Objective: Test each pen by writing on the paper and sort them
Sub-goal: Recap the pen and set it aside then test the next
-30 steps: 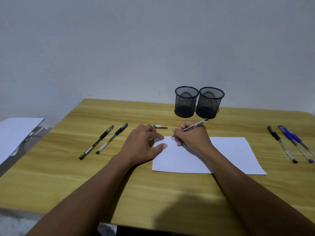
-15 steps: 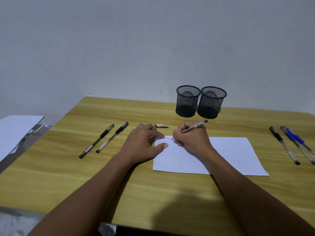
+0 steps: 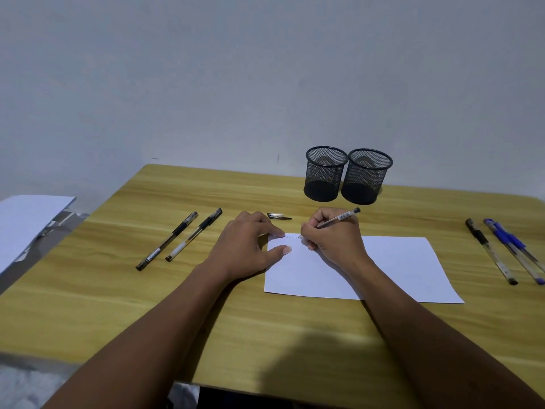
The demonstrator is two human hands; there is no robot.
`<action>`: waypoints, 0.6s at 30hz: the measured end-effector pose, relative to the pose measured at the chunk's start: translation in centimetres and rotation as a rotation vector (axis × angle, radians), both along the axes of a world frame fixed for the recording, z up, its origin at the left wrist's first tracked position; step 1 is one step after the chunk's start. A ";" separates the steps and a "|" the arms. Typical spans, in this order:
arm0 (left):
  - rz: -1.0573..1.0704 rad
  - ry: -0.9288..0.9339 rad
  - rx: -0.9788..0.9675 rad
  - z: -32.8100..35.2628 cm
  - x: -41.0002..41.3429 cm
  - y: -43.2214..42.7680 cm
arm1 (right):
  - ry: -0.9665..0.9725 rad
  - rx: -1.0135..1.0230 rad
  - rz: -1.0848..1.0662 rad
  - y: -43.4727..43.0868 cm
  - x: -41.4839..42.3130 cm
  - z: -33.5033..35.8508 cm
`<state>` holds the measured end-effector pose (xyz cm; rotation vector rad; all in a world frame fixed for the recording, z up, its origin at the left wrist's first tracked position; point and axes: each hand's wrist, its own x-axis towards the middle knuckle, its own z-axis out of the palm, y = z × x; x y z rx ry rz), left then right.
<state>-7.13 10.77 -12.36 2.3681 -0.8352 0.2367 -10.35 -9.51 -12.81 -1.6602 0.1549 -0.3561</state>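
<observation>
Clear pen (image 3: 339,218) uncapped, tilted, tip on white paper (image 3: 398,267) (faint marks) — two black pens (image 3: 166,241) lie left, three pens (image 3: 491,252) right.

One wide-angle camera, worn on the head, looks forward and down across the bench (image 3: 118,305) from above its near edge. It faces the pale wall (image 3: 265,69), which fills the upper part of the frame. Both forearms (image 3: 165,335) rise from the bottom corners and meet at mid-frame over the paper (image 3: 398,267). The view is near enough to show the label band on the pen (image 3: 339,218) held there, though its print seems too small to read. The blue pens (image 3: 501,236) lie close to the right margin.
</observation>
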 end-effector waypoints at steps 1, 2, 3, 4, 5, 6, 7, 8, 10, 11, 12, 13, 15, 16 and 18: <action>-0.001 -0.001 0.003 0.0 0.0 0.0 | -0.002 -0.006 -0.006 0.0 0.0 0.0; -0.001 -0.004 0.006 0.0 0.0 0.0 | -0.005 -0.008 -0.008 -0.1 0.0 0.0; -0.001 -0.005 0.008 0.0 0.0 -0.1 | -0.010 -0.009 -0.008 -0.1 0.0 0.0; 0.000 -0.004 0.009 0.1 0.0 -0.1 | -0.014 -0.012 -0.008 -0.1 -0.1 0.0; 0.001 -0.002 0.008 0.1 0.0 0.0 | -0.017 -0.019 -0.007 0.0 -0.1 0.1; 0.000 -0.001 0.004 0.1 0.0 0.0 | -0.018 -0.026 -0.004 0.0 -0.3 0.3; -0.001 0.000 -0.001 0.1 0.0 0.0 | -0.018 -0.028 0.002 0.0 -0.4 0.4; -0.002 0.000 -0.003 0.1 0.0 0.0 | -0.018 -0.025 0.009 0.0 -0.5 0.5; -0.001 0.001 0.006 0.1 0.0 -0.1 | -0.010 -0.022 0.015 0.1 -0.6 0.6; -0.001 0.001 0.012 0.0 0.0 -0.1 | -0.009 -0.018 0.008 0.1 -0.6 0.4; -0.002 0.000 0.016 0.0 0.1 -0.1 | -0.013 -0.007 -0.003 0.0 -0.4 0.3; -0.003 0.001 0.018 0.0 0.1 -0.1 | -0.016 0.002 -0.016 0.0 -0.3 0.1; -0.001 0.001 0.019 0.0 0.1 0.0 | -0.011 -0.006 -0.029 -0.1 -0.2 0.0; 0.001 0.001 0.019 0.1 0.1 0.0 | -0.007 -0.016 -0.029 -0.1 -0.2 0.1; 0.001 0.001 0.020 0.1 0.1 -0.1 | -0.009 -0.018 -0.027 -0.1 -0.2 0.1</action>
